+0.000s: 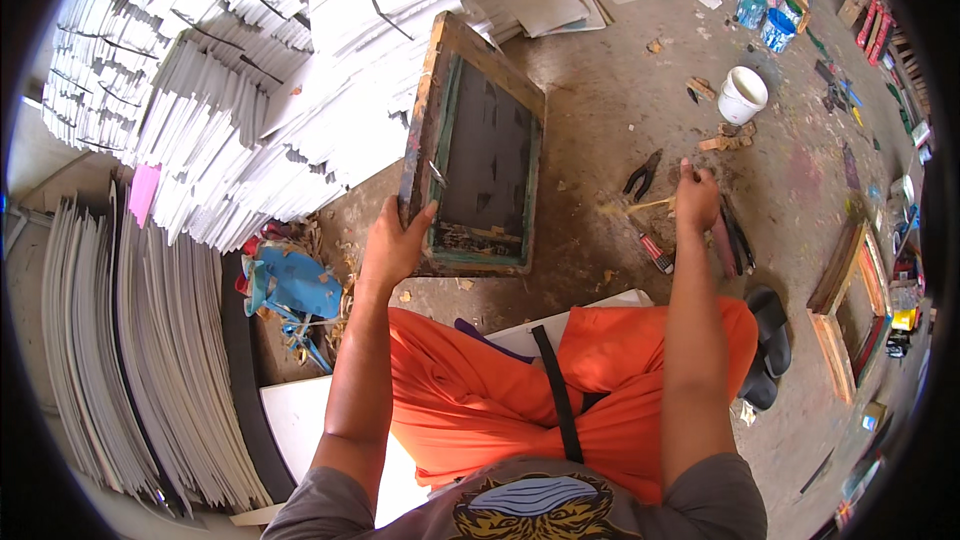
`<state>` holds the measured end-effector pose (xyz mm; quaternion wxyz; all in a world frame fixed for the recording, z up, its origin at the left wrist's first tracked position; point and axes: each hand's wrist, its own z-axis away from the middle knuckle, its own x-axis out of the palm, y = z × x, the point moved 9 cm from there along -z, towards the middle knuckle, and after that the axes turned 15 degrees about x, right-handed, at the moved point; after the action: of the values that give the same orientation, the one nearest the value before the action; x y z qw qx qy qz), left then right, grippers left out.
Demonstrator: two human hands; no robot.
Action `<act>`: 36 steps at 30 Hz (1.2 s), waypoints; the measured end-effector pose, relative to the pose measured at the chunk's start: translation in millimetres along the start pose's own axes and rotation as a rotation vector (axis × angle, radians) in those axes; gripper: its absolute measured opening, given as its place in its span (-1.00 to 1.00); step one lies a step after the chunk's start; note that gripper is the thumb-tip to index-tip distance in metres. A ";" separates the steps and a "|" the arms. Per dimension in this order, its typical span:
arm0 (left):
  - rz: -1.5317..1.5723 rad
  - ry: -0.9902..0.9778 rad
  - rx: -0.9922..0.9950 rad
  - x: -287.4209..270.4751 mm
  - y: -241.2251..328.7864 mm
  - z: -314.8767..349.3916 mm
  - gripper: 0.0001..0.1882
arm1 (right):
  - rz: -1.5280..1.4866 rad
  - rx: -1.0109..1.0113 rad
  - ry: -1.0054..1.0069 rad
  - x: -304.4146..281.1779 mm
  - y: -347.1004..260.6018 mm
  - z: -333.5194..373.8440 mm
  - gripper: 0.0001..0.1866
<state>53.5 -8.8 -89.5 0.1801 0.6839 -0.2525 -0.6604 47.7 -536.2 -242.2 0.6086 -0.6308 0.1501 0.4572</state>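
Observation:
My left hand (397,243) is closed on the near left corner of a wooden screen-printing frame (420,120), which stands tilted on the floor. Its dark mesh panel (485,160) has green edges, and grey patches mark the surface. To the right, my right hand (697,198) pinches a thin yellowish stick (655,204) just above the floor, its far end pointing left. Black-handled pliers (642,174) lie beyond the stick. Nearer to me are a small red and white tube (656,253) and some long dark tools (738,238) beside my right wrist.
Tall stacks of white sheets (220,90) rise at the left. A blue crumpled thing (295,280) lies among scraps below them. At the right are a white bucket (742,96), a blue paint pot (778,32), black sandals (768,340) and another wooden frame (835,340).

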 end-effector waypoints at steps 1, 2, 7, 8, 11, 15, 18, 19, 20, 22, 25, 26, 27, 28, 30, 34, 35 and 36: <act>0.027 -0.011 0.012 1.3 0.9 -2.2 -0.41 | -0.082 -0.111 -0.008 -1.4 -10.0 4.5 -0.69; 0.028 -0.006 0.050 3.0 0.6 -2.9 -0.41 | -0.165 -0.225 -0.020 2.3 -22.4 17.3 -0.76; 0.048 -0.024 0.126 6.9 -5.3 6.5 -0.39 | -0.396 -0.595 -0.395 28.3 -82.4 167.1 -0.83; 0.061 -0.057 0.106 7.2 -4.8 8.7 -0.40 | -0.476 -0.639 -0.458 32.7 -89.0 198.9 -0.84; 0.124 -0.130 0.053 5.7 -6.5 18.9 -0.44 | -0.586 -0.717 -0.650 36.3 -114.2 282.1 -0.70; 0.207 -0.179 0.064 9.5 -15.1 21.7 -0.46 | -0.441 -0.621 -0.777 62.7 -138.5 331.3 -0.47; 0.194 -0.220 0.085 7.2 -8.4 18.0 -0.43 | -0.373 -0.664 -0.791 75.3 -156.6 338.4 -0.53; 0.190 -0.233 0.090 7.4 -4.8 17.3 -0.41 | -0.326 -0.671 -0.805 80.5 -161.4 337.9 -0.55; 0.124 -0.250 0.095 6.6 -1.3 15.1 -0.39 | -0.298 -0.763 -0.819 84.2 -167.4 338.0 -0.62; -0.009 -0.284 0.106 7.2 7.0 9.5 -0.34 | -0.293 -0.865 -0.794 82.0 -170.1 332.2 -0.66; -0.033 -0.153 0.142 13.1 27.7 4.1 -0.28 | -0.387 -0.996 -0.780 73.5 -170.7 322.3 -0.71; -0.016 -0.171 0.131 15.7 26.1 4.0 -0.26 | -0.421 -1.026 -0.786 67.6 -171.3 319.3 -0.72; 0.001 -0.188 0.120 17.5 23.7 3.7 -0.24 | -0.455 -1.056 -0.791 63.0 -171.2 315.5 -0.72; 0.013 -0.208 0.112 18.5 22.4 3.3 -0.23 | -0.426 -1.076 -0.804 65.3 -171.2 310.8 -0.71; -0.012 -0.226 0.124 21.9 20.2 0.7 -0.22 | -0.366 -1.117 -0.829 72.3 -172.6 295.8 -0.70; -0.076 -0.167 0.219 22.1 20.3 0.7 -0.25 | -0.240 -1.020 -0.864 92.5 -164.2 237.3 -0.61; -0.043 -0.185 0.165 22.1 18.9 1.3 -0.28 | -0.205 -0.993 -0.881 93.0 -165.0 225.1 -0.60; -0.011 -0.203 0.111 20.3 20.0 3.2 -0.31 | -0.139 -0.966 -0.854 91.1 -163.1 209.4 -0.58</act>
<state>48.2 -36.5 -94.6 0.1120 0.6237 -0.3019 -0.7123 135.7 -278.3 -175.2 0.2907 -0.6044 -0.3690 0.6435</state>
